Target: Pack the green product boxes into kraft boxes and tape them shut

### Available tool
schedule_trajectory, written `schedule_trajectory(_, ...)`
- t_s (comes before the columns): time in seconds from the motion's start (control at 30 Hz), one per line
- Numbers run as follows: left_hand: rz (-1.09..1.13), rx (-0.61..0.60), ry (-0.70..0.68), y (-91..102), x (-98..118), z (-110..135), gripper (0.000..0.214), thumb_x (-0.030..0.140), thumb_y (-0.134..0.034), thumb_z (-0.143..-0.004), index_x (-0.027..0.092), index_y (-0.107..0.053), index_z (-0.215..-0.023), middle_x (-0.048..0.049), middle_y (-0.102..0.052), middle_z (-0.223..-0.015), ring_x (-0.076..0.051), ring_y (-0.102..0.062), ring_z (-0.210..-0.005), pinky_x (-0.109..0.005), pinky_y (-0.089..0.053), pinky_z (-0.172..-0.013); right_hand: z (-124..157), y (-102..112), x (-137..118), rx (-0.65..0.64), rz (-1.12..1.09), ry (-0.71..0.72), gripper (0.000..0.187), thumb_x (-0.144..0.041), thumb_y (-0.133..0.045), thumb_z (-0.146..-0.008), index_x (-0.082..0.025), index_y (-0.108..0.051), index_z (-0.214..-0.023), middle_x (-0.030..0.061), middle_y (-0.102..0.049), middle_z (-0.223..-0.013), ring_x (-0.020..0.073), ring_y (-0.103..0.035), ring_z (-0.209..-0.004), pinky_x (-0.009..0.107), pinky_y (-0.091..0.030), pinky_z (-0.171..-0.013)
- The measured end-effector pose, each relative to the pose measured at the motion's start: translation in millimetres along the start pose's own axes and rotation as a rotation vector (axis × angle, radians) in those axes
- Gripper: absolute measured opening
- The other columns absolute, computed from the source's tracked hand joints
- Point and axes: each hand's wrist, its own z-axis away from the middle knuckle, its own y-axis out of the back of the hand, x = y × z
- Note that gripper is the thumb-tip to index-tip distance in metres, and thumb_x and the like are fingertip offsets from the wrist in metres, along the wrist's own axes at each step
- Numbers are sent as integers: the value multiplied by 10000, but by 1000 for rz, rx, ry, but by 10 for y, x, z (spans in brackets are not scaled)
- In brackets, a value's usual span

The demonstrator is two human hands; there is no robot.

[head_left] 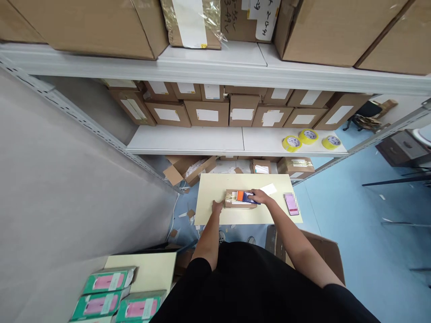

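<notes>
A small brown cardboard box (230, 204) lies on the cream table, with a white label and shiny clear tape on its top. At its left end, my left hand (217, 207) grips the box's edge, fingers closed against it. My right hand (259, 196) is wrapped round a blue and orange tape dispenser (240, 195), which rests over the top of the box and partly hides the label. Just behind my right hand, a white sheet of paper (269, 189) lies on the table.
A phone (292, 204) lies at the right of the table (208, 184). Behind stands a white shelf (188, 139) with labelled boxes and yellow tape rolls (308, 136). An open carton (188, 169) sits beyond the table. Green boxes (107, 281) lie on a table at lower left.
</notes>
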Motion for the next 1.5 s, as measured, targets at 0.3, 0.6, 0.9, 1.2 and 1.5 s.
schedule_trajectory(0.3, -134, 45, -97, -81, 280, 103, 412, 475, -429, -1019, 240, -766, -1053, -93, -783, -1132, -259, -702, -1096, -292, -493, -876, -38, -5, 16, 49, 44, 48, 369, -590, -749, -824, -233, -694, -745, 45, -749, -826, 219, -669, -797, 276, -389, -642)
schedule_trajectory(0.6, -253, -11, -122, -348, 411, 133, 441, 476, -377, -1069, 213, -722, -1148, -108, -777, -1116, -293, -701, -1089, -336, -488, -875, -78, -18, 2, 71, 135, -94, 441, -669, -821, -717, -249, -786, -845, 113, -791, -954, 294, -719, -915, 317, -452, -681)
schedule_trajectory(0.9, -424, -13, -77, -505, 408, 104, 487, 474, -296, -1085, 206, -587, -1369, -168, -755, -1160, -306, -707, -1157, -399, -499, -962, 183, 399, 512, 55, 239, -192, 426, -607, -781, -804, -201, -795, -930, 146, -788, -1021, 295, -727, -959, 314, -467, -718)
schedule_trajectory(1.2, -479, -4, -107, -532, 368, 68, 555, 479, -181, -1101, 230, -601, -1364, -151, -762, -1171, -295, -714, -1150, -391, -516, -949, 601, 799, 1140, 43, 265, -374, 466, -627, -731, -865, -191, -769, -1024, 115, -785, -1041, 238, -724, -932, 268, -463, -725)
schedule_trajectory(1.5, -442, -10, -128, -361, 296, -29, 553, 566, -257, -1080, 310, -649, -1375, -91, -766, -1237, -286, -708, -1173, -382, -524, -976, 675, 716, 1010, 36, 303, -389, 485, -619, -697, -885, -183, -777, -1082, 136, -787, -1109, 271, -724, -1008, 278, -433, -686)
